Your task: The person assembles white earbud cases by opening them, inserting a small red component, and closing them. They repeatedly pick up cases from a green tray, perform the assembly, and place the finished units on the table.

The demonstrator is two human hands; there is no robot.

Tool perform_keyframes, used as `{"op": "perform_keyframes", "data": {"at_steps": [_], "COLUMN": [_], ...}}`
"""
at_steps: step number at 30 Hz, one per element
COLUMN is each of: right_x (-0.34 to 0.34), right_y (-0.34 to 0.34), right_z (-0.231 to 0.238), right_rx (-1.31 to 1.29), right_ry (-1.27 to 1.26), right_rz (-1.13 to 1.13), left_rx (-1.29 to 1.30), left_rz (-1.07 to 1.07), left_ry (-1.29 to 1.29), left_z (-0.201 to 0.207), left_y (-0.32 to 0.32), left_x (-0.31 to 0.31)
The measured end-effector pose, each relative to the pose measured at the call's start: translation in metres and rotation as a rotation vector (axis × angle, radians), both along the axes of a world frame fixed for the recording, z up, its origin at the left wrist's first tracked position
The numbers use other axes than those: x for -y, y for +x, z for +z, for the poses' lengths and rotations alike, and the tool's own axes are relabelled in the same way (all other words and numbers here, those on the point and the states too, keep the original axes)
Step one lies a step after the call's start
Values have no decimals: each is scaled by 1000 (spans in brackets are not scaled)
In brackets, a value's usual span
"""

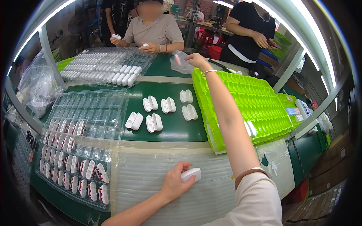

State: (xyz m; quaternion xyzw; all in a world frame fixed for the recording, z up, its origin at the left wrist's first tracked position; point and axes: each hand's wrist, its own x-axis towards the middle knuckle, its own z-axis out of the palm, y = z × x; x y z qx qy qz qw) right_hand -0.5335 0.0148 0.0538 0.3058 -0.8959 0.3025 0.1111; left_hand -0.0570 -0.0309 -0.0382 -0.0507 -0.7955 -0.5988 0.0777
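Note:
My left hand (174, 183) is closed around a closed white earphone charging case (191, 173) above the pale ridged mat (151, 154). My right arm stretches far forward over the green tray. Its hand (197, 60) has fingers extended toward a clear plastic bag (184, 67) with a small pink piece (177, 59) at it; a gap shows between fingertips and pink piece. Several white cases with raised lids, such as an open case (154, 122), stand on the green table (169, 133) beyond my left hand.
Left, a clear blister tray (85, 141) holds rows of white parts with red bits. A bright green tray (249, 90) rises on the right, two white pieces (250, 129) in it. Opposite, a person (154, 32) handles white cases behind a filled clear tray (102, 67); another person (250, 30) stands right.

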Motion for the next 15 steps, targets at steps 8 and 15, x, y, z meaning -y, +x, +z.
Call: {"op": "perform_keyframes", "data": {"at_steps": [8, 15], "right_x": [-8, 26], "right_y": [31, 23], "right_z": [-38, -114], "right_rx": [-21, -320], "right_ry": [167, 295], "right_rz": [-77, -359], "left_rx": [-15, -8], "left_rz": [-23, -23], "left_ry": [5, 20], "left_z": [-3, 0], "left_y": [-1, 1], "left_x": [-5, -4]}}
